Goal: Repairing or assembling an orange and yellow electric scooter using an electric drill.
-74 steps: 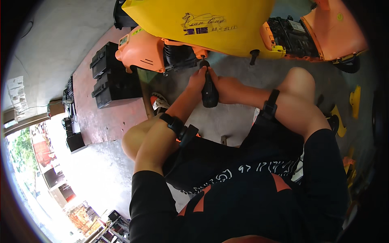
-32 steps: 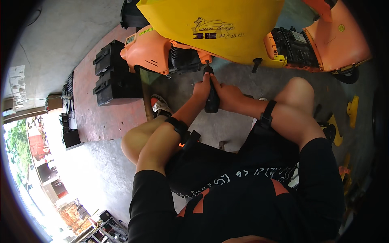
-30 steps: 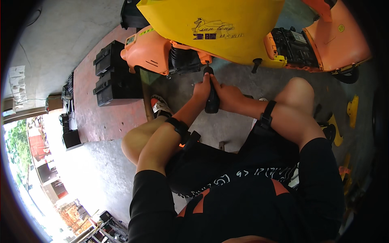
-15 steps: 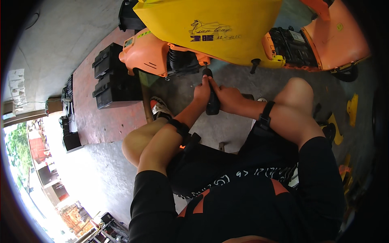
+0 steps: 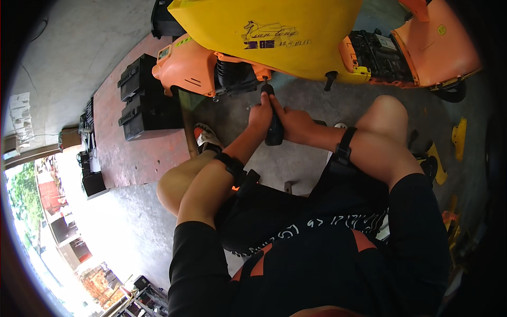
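Holding black drill [image 5: 274,134], fingers [image 5: 264,99] both sides

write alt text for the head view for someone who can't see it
A person's left hand and right hand grip a black handheld tool pointed at a yellow-and-orange machine. Two black cases sit on a reddish surface at left.

Across the upper centre, a large panel [image 5: 322,47] is showing bright yellow — a dark line drawing [image 5: 269,30] and purple print [image 5: 259,45] are standing out on it. Orange is covering the front shell [image 5: 185,70] at upper left and the rear shell [image 5: 443,47] at upper right. Mid-frame, the power tool [image 5: 274,129] is showing plain black; black boxes [image 5: 150,119] are contrasting with a mottled pinkish-red bench [image 5: 121,164] at left. Below, black shorts [image 5: 269,206] are carrying white lettering [image 5: 288,232] — the black shirt [image 5: 317,274] is bearing orange-red patches [image 5: 362,240].
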{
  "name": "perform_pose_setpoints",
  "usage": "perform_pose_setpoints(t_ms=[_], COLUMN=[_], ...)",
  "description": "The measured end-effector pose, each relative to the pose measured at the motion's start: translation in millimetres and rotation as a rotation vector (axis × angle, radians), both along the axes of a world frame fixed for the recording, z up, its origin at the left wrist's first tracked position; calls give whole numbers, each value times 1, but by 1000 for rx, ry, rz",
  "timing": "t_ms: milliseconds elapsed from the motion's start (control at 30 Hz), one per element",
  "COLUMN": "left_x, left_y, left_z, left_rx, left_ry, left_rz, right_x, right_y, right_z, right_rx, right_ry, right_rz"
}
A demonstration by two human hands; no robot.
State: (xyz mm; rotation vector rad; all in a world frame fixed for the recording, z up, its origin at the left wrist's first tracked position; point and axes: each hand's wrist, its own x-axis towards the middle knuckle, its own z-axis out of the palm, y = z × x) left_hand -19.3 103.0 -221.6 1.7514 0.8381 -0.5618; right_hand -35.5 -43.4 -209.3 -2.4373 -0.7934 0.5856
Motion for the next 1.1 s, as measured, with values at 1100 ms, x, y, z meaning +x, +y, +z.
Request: perform_pose_setpoints(t_ms=[1100], left_x=[-13], left_y=[-8], left_z=[-10], left_rx=[-248], left_ry=[-162], left_rz=[205], right_x=[-4], right_y=[-5], right_z=[3], right_rx=[-135], right_ry=[-186], right_rz=[68])
